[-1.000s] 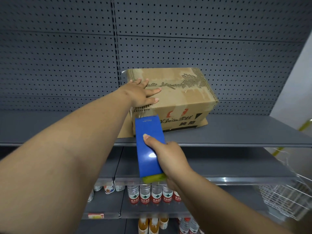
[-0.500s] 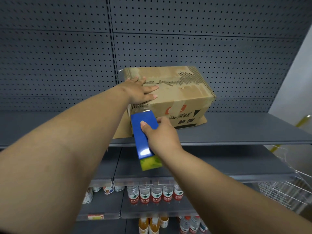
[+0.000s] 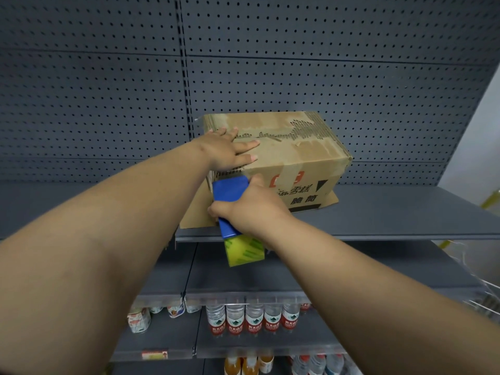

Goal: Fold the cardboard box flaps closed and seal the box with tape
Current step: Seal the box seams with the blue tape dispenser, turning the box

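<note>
A worn brown cardboard box [image 3: 295, 155] sits on a grey shelf [image 3: 392, 212], its top flaps folded down and patched with old tape. My left hand [image 3: 230, 151] lies flat with spread fingers on the near left part of the top. My right hand [image 3: 250, 209] grips a blue tape dispenser [image 3: 230, 192] with a yellow-green end [image 3: 244, 251], its blue front held against the box's near left face just under the top edge. A loose flap [image 3: 196, 212] sticks out at the box's lower left.
Grey pegboard [image 3: 270, 63] backs the shelf. Lower shelves hold rows of water bottles [image 3: 254, 320], small packets [image 3: 139, 320] and orange drink bottles [image 3: 243, 365]. A wire basket [image 3: 484, 293] is at the right edge.
My right hand has carried the dispenser up and forward from below the shelf edge until its front meets the box's near face. My left hand stays flat on the top.
</note>
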`<state>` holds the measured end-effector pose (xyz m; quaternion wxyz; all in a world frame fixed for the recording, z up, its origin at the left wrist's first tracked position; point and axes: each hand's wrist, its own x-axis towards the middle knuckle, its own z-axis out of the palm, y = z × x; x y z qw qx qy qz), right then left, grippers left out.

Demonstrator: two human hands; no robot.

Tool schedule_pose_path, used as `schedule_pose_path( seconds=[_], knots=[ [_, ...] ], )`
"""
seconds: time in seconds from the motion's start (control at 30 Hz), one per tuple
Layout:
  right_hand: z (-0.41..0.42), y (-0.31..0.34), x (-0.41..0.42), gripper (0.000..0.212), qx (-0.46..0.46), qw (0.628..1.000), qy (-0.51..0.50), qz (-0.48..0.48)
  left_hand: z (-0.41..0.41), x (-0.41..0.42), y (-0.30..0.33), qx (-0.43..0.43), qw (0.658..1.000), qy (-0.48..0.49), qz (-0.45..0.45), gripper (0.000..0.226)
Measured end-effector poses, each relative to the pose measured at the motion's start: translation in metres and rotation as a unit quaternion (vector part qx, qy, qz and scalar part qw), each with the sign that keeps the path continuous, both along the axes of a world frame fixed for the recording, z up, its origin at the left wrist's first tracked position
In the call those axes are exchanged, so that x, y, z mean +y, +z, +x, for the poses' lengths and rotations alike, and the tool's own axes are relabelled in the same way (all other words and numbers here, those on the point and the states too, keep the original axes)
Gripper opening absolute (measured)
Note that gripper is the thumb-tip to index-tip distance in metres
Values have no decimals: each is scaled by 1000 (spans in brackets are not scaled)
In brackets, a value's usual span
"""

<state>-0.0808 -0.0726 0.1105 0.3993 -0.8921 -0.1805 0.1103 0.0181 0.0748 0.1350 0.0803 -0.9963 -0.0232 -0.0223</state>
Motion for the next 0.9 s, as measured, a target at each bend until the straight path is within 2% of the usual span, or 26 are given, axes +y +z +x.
schedule_pose_path(
  seconds=[0.2,0.4,0.53,0.6,0.73,0.9],
  knots=[
    [3,4,1,77,0,1000,2,-16,0,1,-1,-5,1000,-6,1,57],
    [1,12,-4,75,-24,998,16,-59,-5,-1,-1,-4,1000,-6,6,57],
    [4,25,-9,44,-43,995,47,-75,-9,-7,-3,-7,1000,-7,19,58],
    [5,32,-8,39,-52,994,66,-73,-13,-9,-3,-10,999,-6,33,58],
    [5,41,1,69,-28,991,108,-74,-18,-10,-3,-7,998,-4,61,58],
    [4,51,-1,75,-23,988,118,-100,-18,-9,-1,2,998,-2,62,62]
  ],
)
